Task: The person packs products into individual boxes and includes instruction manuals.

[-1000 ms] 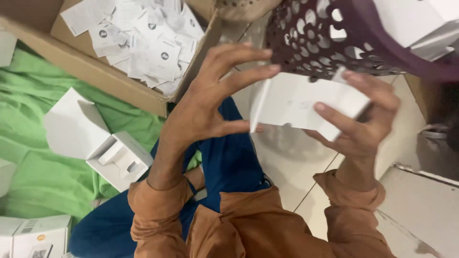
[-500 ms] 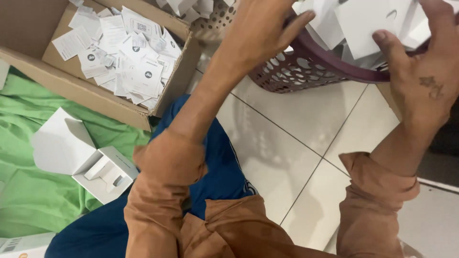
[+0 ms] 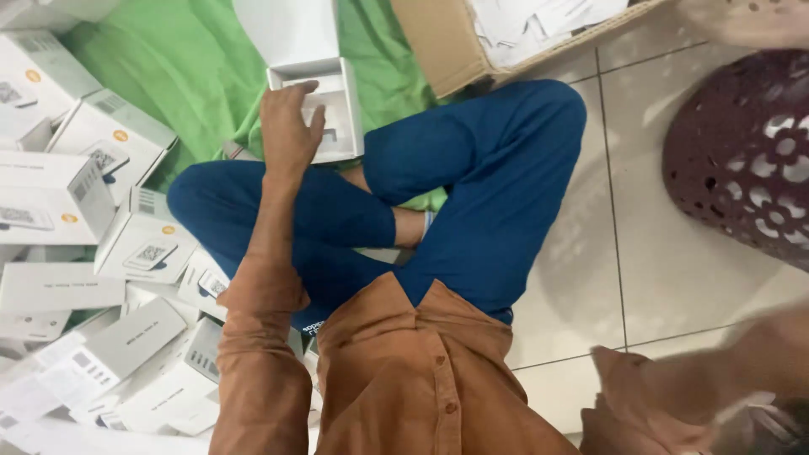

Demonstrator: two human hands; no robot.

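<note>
On the green cloth (image 3: 194, 76) past the crossed legs, left hand (image 3: 286, 126) rests on an open white box (image 3: 324, 109), fingers (image 3: 295, 91) spread over its near-left rim, thumb at the tray edge. Left of the fingers, shut white boxes (image 3: 109, 135) lie piled. Far right of them, perforated purple basket (image 3: 746, 152). Right hand blurred at lower right; cannot tell its fingers

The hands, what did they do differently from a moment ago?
The left hand came down from the purple basket and now touches the open white box on the green cloth. The right hand went out of sight. The person stays sitting cross-legged.
</note>
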